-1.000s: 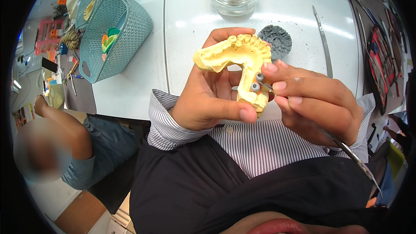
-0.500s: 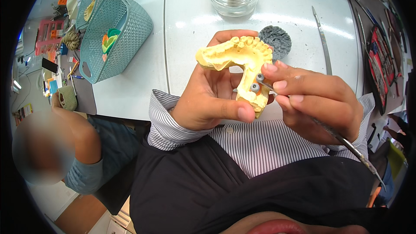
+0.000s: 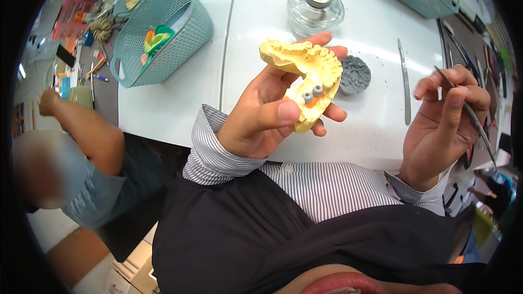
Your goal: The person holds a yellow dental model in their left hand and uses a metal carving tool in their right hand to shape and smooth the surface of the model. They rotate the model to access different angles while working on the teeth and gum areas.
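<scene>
White table [image 3: 180,98] w/ teal baskets [image 3: 163,38] far left. Left hand [image 3: 261,120] raised palm-up, grip pinching yellow cast [image 3: 305,73] at centre. Right hand [image 3: 447,125] off to the right, apart, fingers pinching thin metal tool [image 3: 468,114].

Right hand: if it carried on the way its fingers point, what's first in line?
Probably the flat metal spatula lying on the white table; the right hand points up and left. Depth is unclear, so it might pass above it.
</scene>
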Tool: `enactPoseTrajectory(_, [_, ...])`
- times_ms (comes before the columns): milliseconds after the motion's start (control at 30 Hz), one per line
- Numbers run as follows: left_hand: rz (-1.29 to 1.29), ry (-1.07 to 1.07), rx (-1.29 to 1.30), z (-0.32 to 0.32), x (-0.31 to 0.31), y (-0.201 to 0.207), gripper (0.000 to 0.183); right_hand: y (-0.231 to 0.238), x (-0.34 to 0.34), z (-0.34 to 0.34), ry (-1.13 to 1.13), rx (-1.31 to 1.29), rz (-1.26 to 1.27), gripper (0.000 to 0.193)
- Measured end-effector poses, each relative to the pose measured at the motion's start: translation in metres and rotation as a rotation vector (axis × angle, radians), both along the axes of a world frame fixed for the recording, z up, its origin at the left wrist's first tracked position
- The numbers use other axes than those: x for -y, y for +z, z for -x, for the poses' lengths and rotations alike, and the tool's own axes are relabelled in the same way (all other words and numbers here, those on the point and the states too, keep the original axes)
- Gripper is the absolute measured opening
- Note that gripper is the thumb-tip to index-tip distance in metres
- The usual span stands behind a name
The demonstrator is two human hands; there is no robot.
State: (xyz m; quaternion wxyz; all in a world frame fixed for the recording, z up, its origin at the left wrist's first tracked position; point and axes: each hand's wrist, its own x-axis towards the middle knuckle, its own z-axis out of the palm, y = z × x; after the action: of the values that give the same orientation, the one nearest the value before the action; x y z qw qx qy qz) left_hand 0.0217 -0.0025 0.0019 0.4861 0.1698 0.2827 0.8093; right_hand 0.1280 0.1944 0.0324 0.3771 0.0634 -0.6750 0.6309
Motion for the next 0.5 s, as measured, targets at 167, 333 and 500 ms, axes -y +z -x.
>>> enactPoseTrajectory(167, [-0.038, 0.106, -0.105, 0.002, 0.005, 0.009, 0.093, -0.002, -0.004, -0.002, 0.000, -0.014, 0.142, 0.005])
enactPoseTrajectory(333, [-0.042, 0.198, -0.061, -0.001, 0.005, 0.008, 0.103, 0.001, -0.001, -0.001, 0.039, 0.141, 0.366, 0.005])
enactPoseTrajectory(500, [0.152, 0.166, -0.033, -0.003, 0.003, 0.017, 0.110, 0.001, 0.004, 0.003, 0.136, 0.287, 0.571, 0.005])
